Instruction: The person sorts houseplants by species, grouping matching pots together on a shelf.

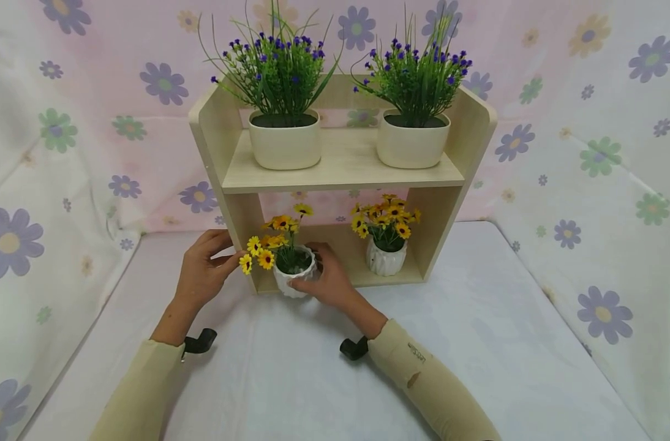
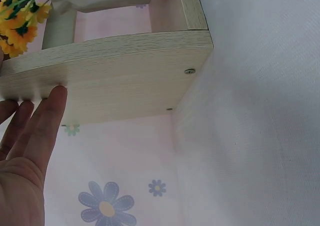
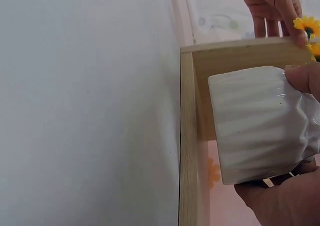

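My right hand (image 1: 331, 278) grips a white ribbed pot (image 1: 294, 283) of yellow artificial daisies (image 1: 274, 240), thumb in front and fingers round its right side. The pot stands out at the front of the lower compartment, at its left end. In the right wrist view the pot's wall (image 3: 260, 126) is tilted, its base facing left. My left hand (image 1: 205, 266) touches the left side panel (image 2: 125, 80) of a pale wooden shelf (image 1: 346, 179). Its straight fingertips press the panel's outer face, and its thumb lies at the front edge beside the daisies.
A matching white pot (image 1: 387, 258) of yellow daisies stands at the right of the lower compartment. Two cream planters, a left one (image 1: 285, 144) and a right one (image 1: 413, 142), hold purple flowers on the upper board. A white cloth (image 1: 291, 380) covers the table; flowered curtains hang around.
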The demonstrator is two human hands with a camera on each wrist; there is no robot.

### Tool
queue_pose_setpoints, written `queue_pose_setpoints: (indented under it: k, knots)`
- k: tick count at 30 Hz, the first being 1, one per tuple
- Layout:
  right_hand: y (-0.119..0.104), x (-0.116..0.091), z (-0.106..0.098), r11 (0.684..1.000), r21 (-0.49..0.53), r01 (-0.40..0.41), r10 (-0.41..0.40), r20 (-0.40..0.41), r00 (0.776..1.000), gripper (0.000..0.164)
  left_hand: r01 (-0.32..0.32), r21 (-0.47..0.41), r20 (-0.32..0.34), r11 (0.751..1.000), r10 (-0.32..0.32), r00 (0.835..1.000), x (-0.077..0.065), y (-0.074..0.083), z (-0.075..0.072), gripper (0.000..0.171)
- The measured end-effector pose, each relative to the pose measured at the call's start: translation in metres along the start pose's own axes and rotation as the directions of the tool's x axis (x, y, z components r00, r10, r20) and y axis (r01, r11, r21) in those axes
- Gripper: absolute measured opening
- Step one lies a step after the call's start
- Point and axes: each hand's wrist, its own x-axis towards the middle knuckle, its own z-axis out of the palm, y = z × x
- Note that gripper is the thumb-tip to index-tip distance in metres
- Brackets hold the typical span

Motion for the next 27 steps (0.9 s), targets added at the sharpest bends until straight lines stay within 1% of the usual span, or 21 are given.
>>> queue_pose_setpoints:
  k: [9,15,19,27]
  knots:
    - [0.012,0.008,-0.007,0.998,0.035,-0.059,0.061,-0.059,0.996,0.08,-0.01,-0.006,-0.008,1.0,0.01,1.0,0.0,0.002,0.0,0.048]
    - [0.017,0.01,-0.012,0.994,0.023,-0.105,0.106,-0.066,0.992,0.081,-0.012,-0.016,-0.015,1.0,0.012,1.0,0.001,0.001,0.001,0.049]
    - [0.02,0.01,-0.014,0.994,0.024,-0.104,0.105,-0.072,0.992,0.08,-0.004,-0.018,-0.012,1.0,0.004,1.0,0.001,0.001,0.001,0.049]
    - [0.024,0.01,-0.015,0.993,0.062,-0.103,0.108,-0.078,0.991,0.081,0.0,-0.032,-0.009,1.0,0.0,1.0,0.0,0.003,0.0,0.048]
